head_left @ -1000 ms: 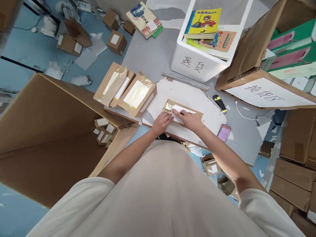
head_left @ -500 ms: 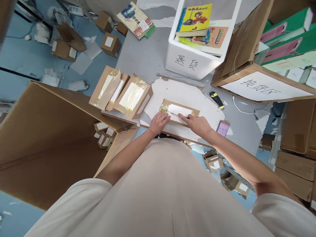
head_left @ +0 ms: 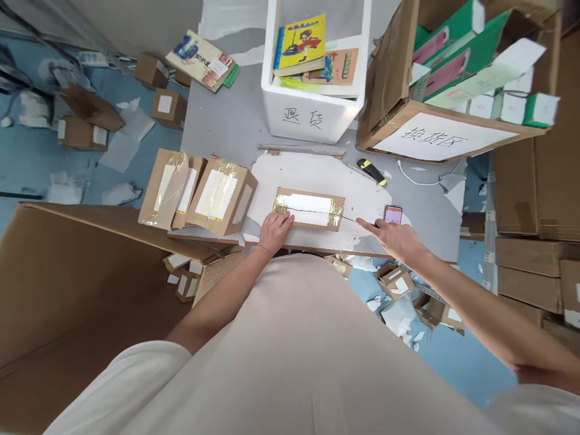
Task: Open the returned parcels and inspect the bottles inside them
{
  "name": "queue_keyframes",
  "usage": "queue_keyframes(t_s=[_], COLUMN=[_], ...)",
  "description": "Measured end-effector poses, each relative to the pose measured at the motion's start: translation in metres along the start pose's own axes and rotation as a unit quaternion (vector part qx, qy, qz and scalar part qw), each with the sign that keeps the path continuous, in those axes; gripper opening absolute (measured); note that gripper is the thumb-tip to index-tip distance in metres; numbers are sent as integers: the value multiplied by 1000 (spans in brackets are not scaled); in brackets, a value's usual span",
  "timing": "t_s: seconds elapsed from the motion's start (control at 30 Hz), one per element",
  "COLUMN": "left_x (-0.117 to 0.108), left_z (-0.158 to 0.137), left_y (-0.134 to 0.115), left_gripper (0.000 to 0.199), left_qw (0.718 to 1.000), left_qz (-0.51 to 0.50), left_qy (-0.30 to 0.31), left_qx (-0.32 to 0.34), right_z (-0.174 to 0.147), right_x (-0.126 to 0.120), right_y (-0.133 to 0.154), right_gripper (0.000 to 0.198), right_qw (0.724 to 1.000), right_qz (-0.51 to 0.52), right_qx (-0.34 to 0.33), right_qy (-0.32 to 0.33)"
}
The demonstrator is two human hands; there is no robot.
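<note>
A small cardboard box (head_left: 283, 196) with a white label and clear tape lies on the white sheet. A thin dark slit runs lengthwise across its label (head_left: 312, 203). My left hand (head_left: 275, 232) rests on the near left corner of the box, fingers laid flat. Beyond the box's right end, my right hand (head_left: 399, 240) is closed round a knife (head_left: 350, 219), index finger stretched along it. The thin blade points left toward the box; most of the handle is hidden in the hand. Close by the right hand lies a phone (head_left: 393, 214).
Taped boxes (head_left: 217, 193) stand left on the table. Behind are a white foam bin (head_left: 312, 115) of books and a carton (head_left: 385, 96) with green boxes. A yellow-black cutter (head_left: 371, 172) lies to the right. A large open carton (head_left: 90, 272) stands at left.
My right hand has drawn the knife rightward off the box, and a dark slit now crosses the label. My left hand stays at the box's left end. The view has shifted right.
</note>
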State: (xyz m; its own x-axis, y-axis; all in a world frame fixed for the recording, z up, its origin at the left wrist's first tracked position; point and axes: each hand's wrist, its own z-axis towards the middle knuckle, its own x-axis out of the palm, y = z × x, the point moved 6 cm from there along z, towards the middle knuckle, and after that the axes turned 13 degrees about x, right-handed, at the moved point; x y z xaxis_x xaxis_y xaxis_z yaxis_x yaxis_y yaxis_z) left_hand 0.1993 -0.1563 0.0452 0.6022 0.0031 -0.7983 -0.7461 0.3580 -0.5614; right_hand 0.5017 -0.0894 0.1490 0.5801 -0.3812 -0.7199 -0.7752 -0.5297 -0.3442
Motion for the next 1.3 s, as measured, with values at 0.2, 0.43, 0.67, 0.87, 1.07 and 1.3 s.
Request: queue_keyframes(t_s=[0.2,0.43,0.67,0.87,1.07,1.3], left_x=[-17,-21,-8,-7,-7,-6], left_z=[7,51,71,69,71,73], left_y=[-18,-25,-16,-18,-14,-10], left_gripper=[30,100,118,119,115,118], left_qw=[994,978,970,973,980,982], left_qz=[82,132,132,130,124,109], left_qy=[60,148,196,179,151,153], left_qx=[27,65,63,67,37,35], right_z=[-13,13,21,26,34,16], right_x=[51,83,85,73,64,87], right_y=[-3,42,55,54,31,42], right_gripper=[58,70,72,69,67,60], right_qw=[905,598,530,544,627,672], right_qz=[412,786,837,824,762,705], right_qx=[101,149,114,113,36,-43], right_qy=[-12,45,75,111,160,222])
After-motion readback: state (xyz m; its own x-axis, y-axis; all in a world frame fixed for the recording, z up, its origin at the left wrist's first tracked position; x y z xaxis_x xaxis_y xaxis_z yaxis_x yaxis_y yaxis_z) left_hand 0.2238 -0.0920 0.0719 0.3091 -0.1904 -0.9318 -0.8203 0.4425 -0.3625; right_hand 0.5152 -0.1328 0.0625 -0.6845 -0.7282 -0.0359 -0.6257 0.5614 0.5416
